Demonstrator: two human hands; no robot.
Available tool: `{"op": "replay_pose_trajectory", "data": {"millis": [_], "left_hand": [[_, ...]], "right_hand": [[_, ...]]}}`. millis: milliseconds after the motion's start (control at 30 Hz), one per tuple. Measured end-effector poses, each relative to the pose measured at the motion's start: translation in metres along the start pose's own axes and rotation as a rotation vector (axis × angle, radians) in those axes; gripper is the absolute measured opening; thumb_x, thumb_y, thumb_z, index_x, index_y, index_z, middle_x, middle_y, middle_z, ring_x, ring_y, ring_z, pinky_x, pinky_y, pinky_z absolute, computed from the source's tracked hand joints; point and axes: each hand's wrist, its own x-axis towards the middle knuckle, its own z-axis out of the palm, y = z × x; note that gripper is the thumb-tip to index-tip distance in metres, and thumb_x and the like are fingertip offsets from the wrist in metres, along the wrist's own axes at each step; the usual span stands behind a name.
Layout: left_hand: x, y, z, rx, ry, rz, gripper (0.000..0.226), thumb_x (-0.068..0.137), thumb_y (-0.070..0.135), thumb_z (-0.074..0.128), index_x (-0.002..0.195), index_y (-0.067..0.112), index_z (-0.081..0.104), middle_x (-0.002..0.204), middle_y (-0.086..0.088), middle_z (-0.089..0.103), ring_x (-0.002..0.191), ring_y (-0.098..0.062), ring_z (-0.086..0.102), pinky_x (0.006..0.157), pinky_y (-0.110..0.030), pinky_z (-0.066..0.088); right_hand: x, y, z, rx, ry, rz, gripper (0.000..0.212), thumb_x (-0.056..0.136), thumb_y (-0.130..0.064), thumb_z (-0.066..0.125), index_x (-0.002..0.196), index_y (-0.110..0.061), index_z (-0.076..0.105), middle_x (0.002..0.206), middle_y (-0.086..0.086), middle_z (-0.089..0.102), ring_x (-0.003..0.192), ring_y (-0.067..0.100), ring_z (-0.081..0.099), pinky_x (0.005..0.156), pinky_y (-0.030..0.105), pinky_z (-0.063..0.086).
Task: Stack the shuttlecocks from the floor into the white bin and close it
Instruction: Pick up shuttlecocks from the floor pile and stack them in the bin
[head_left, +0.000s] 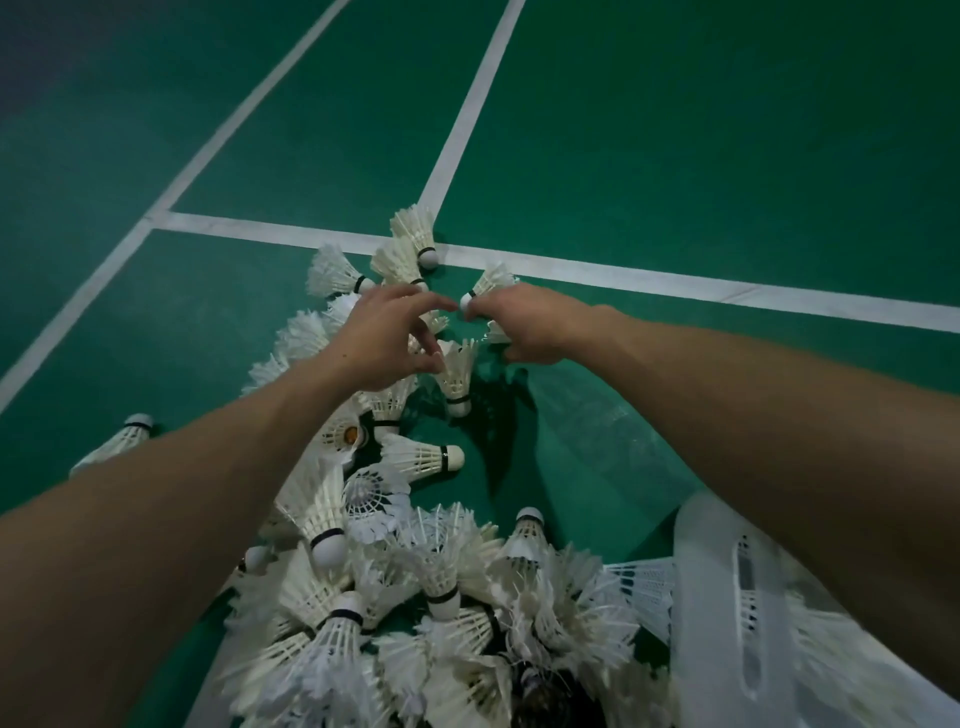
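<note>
Many white feather shuttlecocks lie scattered on the green court floor (675, 156), and a dense heap of them (441, 597) fills the bottom of the view. My right hand (524, 325) pinches one shuttlecock (488, 283) by its cork end, and more feathers show under its palm. My left hand (384, 338) hovers over the scattered ones with thumb and fingers half curled and apart, holding nothing; its thumb tip is close to the feathers of an upright shuttlecock (457, 374). The white bin (727, 597) shows at bottom right as a translucent slotted wall with shuttlecocks behind it.
White court lines (675, 283) cross the floor just beyond my hands. A clear plastic sheet or lid (602, 431) lies on the floor under my right forearm. One stray shuttlecock (122, 439) lies far left, apart from the rest.
</note>
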Motion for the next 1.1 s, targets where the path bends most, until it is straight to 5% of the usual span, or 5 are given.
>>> {"op": "replay_pose_trajectory", "data": {"millis": [133, 367, 567, 967, 1100], "left_hand": [[0.011, -0.002, -0.004, 0.023, -0.020, -0.027, 0.068, 0.078, 0.030, 0.076, 0.138, 0.029, 0.043, 0.110, 0.006, 0.068, 0.125, -0.013, 0.049, 0.117, -0.045, 0.010], [0.022, -0.005, -0.011, -0.022, -0.168, -0.138, 0.079, 0.082, 0.013, 0.072, 0.144, 0.034, 0.029, 0.104, -0.004, 0.066, 0.085, -0.015, 0.059, 0.080, -0.035, 0.052], [0.015, 0.002, -0.009, 0.039, -0.237, -0.103, 0.073, 0.086, 0.012, 0.067, 0.144, 0.035, 0.030, 0.105, -0.009, 0.067, 0.093, -0.022, 0.062, 0.089, -0.044, 0.052], [-0.019, 0.090, -0.031, -0.505, 0.181, -0.324, 0.018, 0.094, 0.011, 0.056, 0.102, 0.018, 0.071, 0.109, -0.008, 0.067, 0.062, -0.017, 0.054, 0.050, -0.023, 0.041], [-0.043, 0.139, -0.054, -0.747, 0.206, -0.402, 0.020, 0.093, 0.009, 0.056, 0.109, 0.008, 0.069, 0.093, -0.006, 0.066, 0.063, -0.016, 0.052, 0.055, -0.025, 0.046]], "right_hand": [[0.003, -0.001, 0.004, -0.052, -0.027, 0.002, 0.059, 0.086, -0.008, 0.062, 0.139, -0.026, 0.042, 0.133, 0.009, 0.053, 0.115, 0.029, 0.054, 0.094, 0.039, 0.047], [-0.011, 0.011, -0.006, -0.016, 0.090, 0.045, 0.033, 0.094, -0.016, 0.051, 0.127, -0.021, 0.051, 0.121, 0.013, 0.056, 0.101, 0.031, 0.056, 0.074, 0.032, 0.039], [-0.023, 0.020, -0.023, 0.018, 0.190, 0.129, 0.037, 0.090, -0.019, 0.059, 0.124, -0.029, 0.051, 0.109, 0.009, 0.061, 0.093, 0.029, 0.056, 0.068, 0.031, 0.039], [-0.112, 0.014, -0.069, 0.251, 0.334, 0.189, 0.027, 0.092, -0.008, 0.055, 0.113, -0.022, 0.066, 0.112, 0.009, 0.067, 0.096, 0.026, 0.062, 0.084, 0.035, 0.053], [-0.170, 0.008, -0.089, 0.363, 0.414, 0.269, 0.023, 0.091, -0.011, 0.057, 0.106, -0.015, 0.073, 0.106, 0.011, 0.069, 0.072, 0.021, 0.063, 0.064, 0.026, 0.055]]}}
